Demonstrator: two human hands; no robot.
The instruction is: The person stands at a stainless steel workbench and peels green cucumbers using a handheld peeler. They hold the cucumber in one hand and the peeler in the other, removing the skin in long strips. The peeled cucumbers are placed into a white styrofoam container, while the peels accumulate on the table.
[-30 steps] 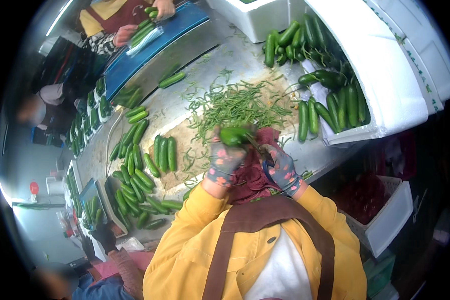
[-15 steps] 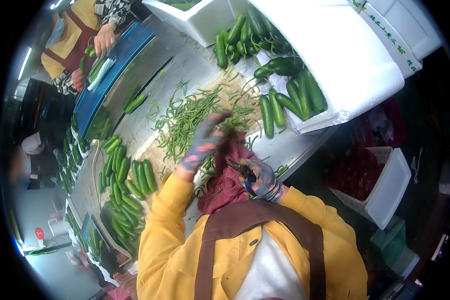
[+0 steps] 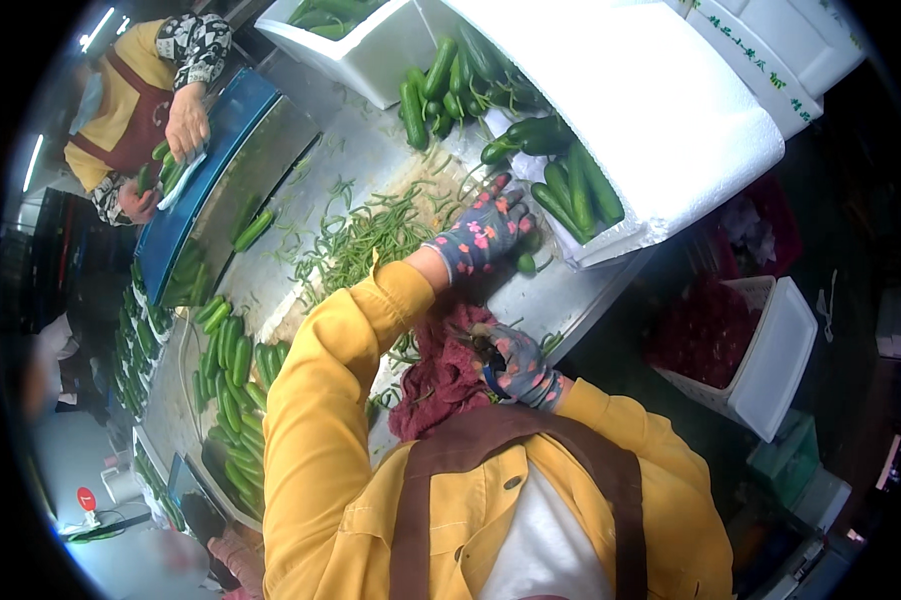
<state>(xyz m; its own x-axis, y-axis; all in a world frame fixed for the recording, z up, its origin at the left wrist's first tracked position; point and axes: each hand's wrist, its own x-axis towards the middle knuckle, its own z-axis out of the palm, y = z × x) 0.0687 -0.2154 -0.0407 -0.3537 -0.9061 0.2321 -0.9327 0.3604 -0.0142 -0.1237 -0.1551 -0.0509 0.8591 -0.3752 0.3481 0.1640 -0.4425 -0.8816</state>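
My left hand (image 3: pixel 482 237), in a grey glove with pink flowers, lies over the cucumbers at the open side of the foam box, its fingers curled down around a cucumber (image 3: pixel 526 263) whose end shows below the palm. My right hand (image 3: pixel 528 368), gloved alike, stays lower down, closed on a small cutting tool with a blue handle (image 3: pixel 491 380), seemingly scissors. The tool's dark blades are partly hidden against a dark red cloth (image 3: pixel 435 385). More cucumbers (image 3: pixel 562 190) spill from the white foam box (image 3: pixel 685 185). Cut green stems (image 3: pixel 370 240) are heaped left of my left hand.
Trimmed cucumbers (image 3: pixel 232 350) are piled at the left of the metal table (image 3: pixel 580 310). Another foam box (image 3: pixel 370 60) stands at the back. Across a blue-edged machine (image 3: pixel 210 150), a person holds cucumbers. At right on the floor is a white basket (image 3: pixel 760 370) of dark red material.
My left hand has moved right and away from the stem heap to the cucumbers by the foam box. The right hand keeps its place with the tool. The view has shifted slightly.
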